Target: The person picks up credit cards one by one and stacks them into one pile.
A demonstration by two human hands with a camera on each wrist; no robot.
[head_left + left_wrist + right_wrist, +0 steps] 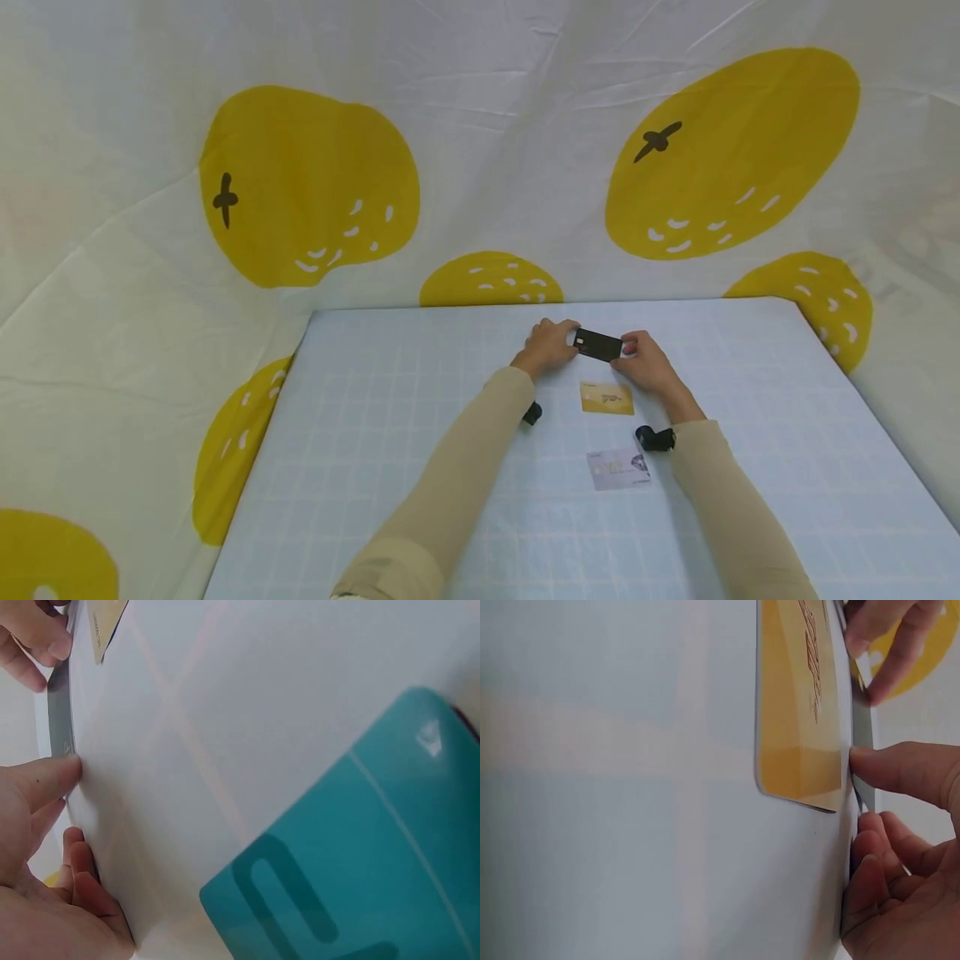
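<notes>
The black card [597, 344] is held above the far half of the pale checked table [420, 400] or on it; which of these cannot be told. Its left end is pinched between the thumb and fingers of the left hand [551, 345], and its right end is pinched in the same manner by the right hand [647, 360]. Just nearer to the person, the gold card [607, 398] is seen flat, and beyond it, nearer still, the silver card [618, 469]. By the left wrist, a teal card [360, 825] is partly shown.
</notes>
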